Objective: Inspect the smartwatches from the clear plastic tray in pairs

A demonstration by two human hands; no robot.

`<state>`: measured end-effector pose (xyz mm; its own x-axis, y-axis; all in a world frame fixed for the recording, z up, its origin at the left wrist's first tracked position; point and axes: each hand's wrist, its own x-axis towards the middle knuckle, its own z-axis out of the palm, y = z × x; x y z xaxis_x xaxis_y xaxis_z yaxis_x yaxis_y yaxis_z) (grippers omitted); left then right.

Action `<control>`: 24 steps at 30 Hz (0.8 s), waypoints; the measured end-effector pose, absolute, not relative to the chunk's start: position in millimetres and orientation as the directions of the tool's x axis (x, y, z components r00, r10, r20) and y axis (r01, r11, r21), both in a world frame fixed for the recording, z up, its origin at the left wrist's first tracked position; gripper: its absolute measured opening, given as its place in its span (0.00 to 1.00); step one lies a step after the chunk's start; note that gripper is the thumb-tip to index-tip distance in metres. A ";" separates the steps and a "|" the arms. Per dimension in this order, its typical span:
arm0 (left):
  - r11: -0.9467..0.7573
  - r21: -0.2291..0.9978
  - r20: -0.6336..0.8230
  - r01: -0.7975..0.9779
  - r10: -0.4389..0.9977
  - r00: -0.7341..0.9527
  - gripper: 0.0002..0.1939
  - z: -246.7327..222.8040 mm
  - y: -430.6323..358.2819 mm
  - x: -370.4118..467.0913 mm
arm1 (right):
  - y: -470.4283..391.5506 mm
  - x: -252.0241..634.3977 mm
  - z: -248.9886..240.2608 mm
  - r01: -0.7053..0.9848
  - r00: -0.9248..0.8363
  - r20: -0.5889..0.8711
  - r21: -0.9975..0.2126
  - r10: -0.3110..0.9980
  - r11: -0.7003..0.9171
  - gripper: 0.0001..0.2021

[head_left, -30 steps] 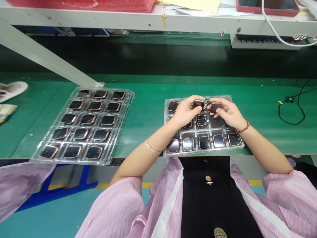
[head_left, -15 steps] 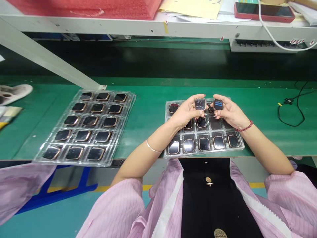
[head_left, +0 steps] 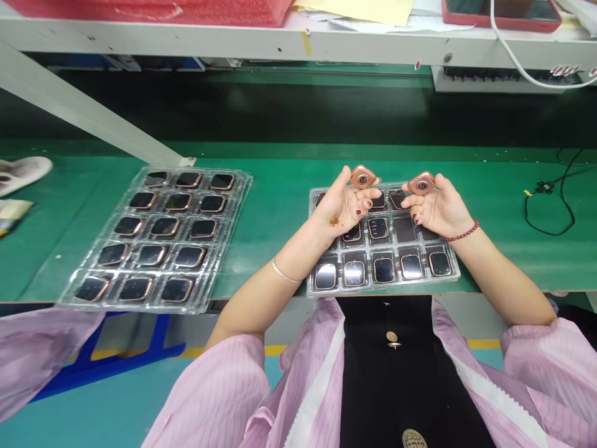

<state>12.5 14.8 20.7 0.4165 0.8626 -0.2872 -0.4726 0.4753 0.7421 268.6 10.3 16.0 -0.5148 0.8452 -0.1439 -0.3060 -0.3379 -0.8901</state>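
Observation:
My left hand [head_left: 344, 202], palm turned up, grips a rose-gold smartwatch body [head_left: 364, 177] between thumb and fingers. Its back with the round dark sensor faces me. A second smartwatch body [head_left: 422, 183], also back side up, is held in my right hand [head_left: 439, 204]. Both hands are above a clear plastic tray [head_left: 368, 247] with smartwatch bodies in its pockets, screens up. One of them, a smartwatch in the middle row [head_left: 378, 228], shows a lit screen. My hands and wrists hide part of the tray's back rows.
To the left lies another clear tray [head_left: 186, 202] with rows of smartwatches. A white shelf [head_left: 354, 51] with papers and a red-cased phone [head_left: 504, 14] runs across the back, its slanted support [head_left: 102, 115] at left. A black cable [head_left: 527, 214] lies at right.
Both hands have rolled over, turning the two smartwatches from screen side to back side. They have also lifted slightly and moved a little apart. The view has shifted slightly.

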 end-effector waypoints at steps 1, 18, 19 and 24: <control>0.443 0.777 -0.264 -0.447 0.874 0.408 0.29 20.9 12.4 13.4 | 9.1 267.5 16.1 -0.309 -0.517 -0.138 -0.890 0.845 -0.335 0.30; -0.043 0.994 0.080 -0.099 0.908 0.410 0.26 12.2 -3.7 23.2 | -10.9 246.7 17.1 0.055 -0.375 0.175 -0.976 0.910 0.210 0.20; -0.040 0.994 0.079 -0.103 0.909 0.409 0.26 13.1 -4.3 23.4 | -11.0 246.5 17.4 0.060 -0.373 0.171 -0.976 0.912 0.208 0.19; -0.020 0.993 0.063 -0.113 0.917 0.393 0.24 16.3 -6.2 24.6 | -12.3 246.3 19.5 0.070 -0.361 0.139 -0.982 0.922 0.175 0.16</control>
